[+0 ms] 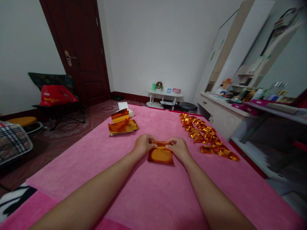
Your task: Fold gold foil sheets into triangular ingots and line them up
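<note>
A sheet of shiny gold foil paper (160, 155) lies in front of me, its far edge folded or rolled over. My left hand (144, 144) pinches the far left end of that fold between thumb and fingers. At the far right end, my right hand (177, 147) grips it the same way. Beyond my left hand sits a stack of gold foil paper sheets (122, 127), some curling up. To the right, several folded gold foil pieces (203, 131) lie in rows. Fingertips behind the fold are partly hidden.
Everything rests on a pink cloth-covered surface (134, 191). A white container (123, 105) stands behind the stack. A cluttered white dresser (223, 108) is at the right, a low white table (165, 93) by the back wall, and a chair with a red bag (56, 95) at the left.
</note>
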`<state>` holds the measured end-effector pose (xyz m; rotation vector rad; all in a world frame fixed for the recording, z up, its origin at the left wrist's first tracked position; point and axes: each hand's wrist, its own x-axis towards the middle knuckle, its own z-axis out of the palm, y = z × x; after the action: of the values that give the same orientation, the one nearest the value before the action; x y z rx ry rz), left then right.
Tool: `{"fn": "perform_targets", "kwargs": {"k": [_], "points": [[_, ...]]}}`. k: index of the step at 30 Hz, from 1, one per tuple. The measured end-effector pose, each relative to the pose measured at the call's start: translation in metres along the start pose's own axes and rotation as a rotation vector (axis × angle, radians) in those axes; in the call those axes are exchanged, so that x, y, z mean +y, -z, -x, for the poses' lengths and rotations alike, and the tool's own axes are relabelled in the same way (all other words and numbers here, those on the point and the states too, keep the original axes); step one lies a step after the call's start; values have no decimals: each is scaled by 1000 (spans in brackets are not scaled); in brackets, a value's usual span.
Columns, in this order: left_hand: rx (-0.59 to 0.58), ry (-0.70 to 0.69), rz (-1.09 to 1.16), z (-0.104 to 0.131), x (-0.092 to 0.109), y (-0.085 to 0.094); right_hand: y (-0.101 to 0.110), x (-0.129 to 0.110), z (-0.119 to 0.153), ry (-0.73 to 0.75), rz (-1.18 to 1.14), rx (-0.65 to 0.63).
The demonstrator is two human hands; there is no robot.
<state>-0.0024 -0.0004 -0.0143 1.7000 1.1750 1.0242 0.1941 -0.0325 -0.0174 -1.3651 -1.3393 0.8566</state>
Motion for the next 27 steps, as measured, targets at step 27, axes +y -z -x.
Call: {"fn": "perform_targets", "kwargs": {"k": [27], "points": [[-277, -747, -717, 2, 17, 25, 17, -29, 10, 328, 811, -168]]}}
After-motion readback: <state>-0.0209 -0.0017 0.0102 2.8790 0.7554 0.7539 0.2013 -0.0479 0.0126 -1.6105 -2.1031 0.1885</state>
